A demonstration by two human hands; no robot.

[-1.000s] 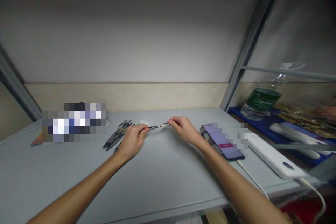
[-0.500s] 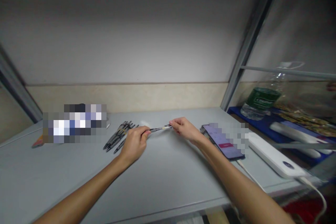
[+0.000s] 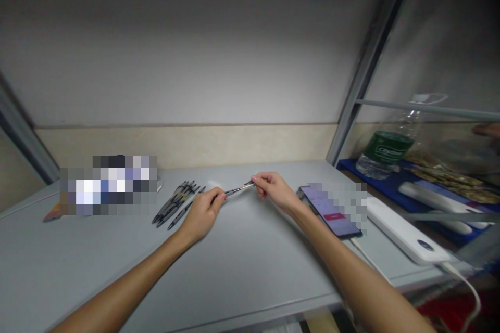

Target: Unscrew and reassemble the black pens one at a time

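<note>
The left hand (image 3: 202, 214) and right hand (image 3: 274, 190) grip opposite ends of a slim pen (image 3: 239, 189) over the grey tabletop (image 3: 250, 260). Similar pens (image 3: 175, 204) lie grouped beside the left hand.

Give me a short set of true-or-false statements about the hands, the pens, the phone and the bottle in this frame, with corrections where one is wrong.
1. The left hand and right hand hold one slim pen-like piece between them. True.
2. The right hand lies flat on the phone. False: it pinches an end of the piece, apart from the phone.
3. The loose pens lie left of the left hand. True.
4. The phone's screen is dark. False: it is lit.
5. The bottle has a green label. True.
</note>
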